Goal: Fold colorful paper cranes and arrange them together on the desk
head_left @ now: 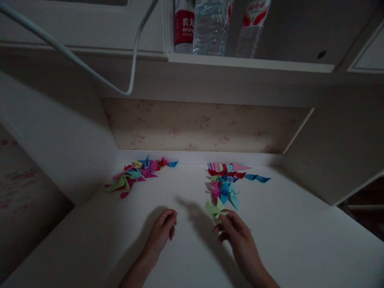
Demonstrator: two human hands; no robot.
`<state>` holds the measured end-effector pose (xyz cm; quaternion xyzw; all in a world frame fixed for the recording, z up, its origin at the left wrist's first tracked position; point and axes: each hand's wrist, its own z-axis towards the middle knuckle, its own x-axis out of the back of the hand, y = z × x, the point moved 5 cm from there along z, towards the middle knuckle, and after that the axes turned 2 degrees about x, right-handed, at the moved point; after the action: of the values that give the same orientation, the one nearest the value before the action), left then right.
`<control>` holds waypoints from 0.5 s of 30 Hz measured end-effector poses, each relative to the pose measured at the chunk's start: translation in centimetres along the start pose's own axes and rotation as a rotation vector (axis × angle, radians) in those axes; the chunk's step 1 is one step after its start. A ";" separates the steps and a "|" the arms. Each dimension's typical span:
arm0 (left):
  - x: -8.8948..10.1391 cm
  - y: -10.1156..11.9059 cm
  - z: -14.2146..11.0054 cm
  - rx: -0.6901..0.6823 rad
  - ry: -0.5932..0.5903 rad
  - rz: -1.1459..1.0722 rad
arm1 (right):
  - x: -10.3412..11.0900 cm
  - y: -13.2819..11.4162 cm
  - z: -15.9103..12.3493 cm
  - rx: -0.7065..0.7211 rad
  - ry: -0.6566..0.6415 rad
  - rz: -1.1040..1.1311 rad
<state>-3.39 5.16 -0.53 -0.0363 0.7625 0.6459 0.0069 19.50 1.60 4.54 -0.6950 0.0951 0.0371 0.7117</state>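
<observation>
My right hand point(235, 232) pinches a light green paper crane point(215, 209) by its near edge, with thumb and fingers closed on it. Just beyond it lie a magenta paper crane point(215, 190), a blue paper crane point(224, 193) and a pale blue paper crane point(233, 195), side by side. Behind those, rows of red folded papers point(228, 173) and blue folded papers point(257, 178) stretch to the right. My left hand point(163, 230) hovers over the white desk with its fingers curled in, and nothing shows in them. A mixed pile of colourful paper cranes point(141, 171) sits beyond it, to the left.
The white desk point(180, 256) ends at a wall panel with flowered paper point(195, 126). Side panels close it in left and right. Overhead, a shelf point(252, 64) bears plastic bottles point(210, 28). A bent white rod point(90, 70) hangs at the upper left.
</observation>
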 end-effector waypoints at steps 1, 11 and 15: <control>0.0 -0.1 0.0 -0.001 -0.011 0.002 | 2.3 -0.9 0.6 0.044 0.072 -0.041; 0.1 -1.1 0.8 -0.012 -0.049 0.036 | 22.3 -1.4 12.7 0.074 0.282 -0.976; 0.1 -0.8 0.9 -0.014 -0.062 0.045 | 24.1 -0.5 16.7 0.068 0.226 -1.133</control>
<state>-3.49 5.86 -1.52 0.0010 0.7582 0.6519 0.0156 44.56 16.32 0.83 -0.6136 -0.2154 -0.4275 0.6280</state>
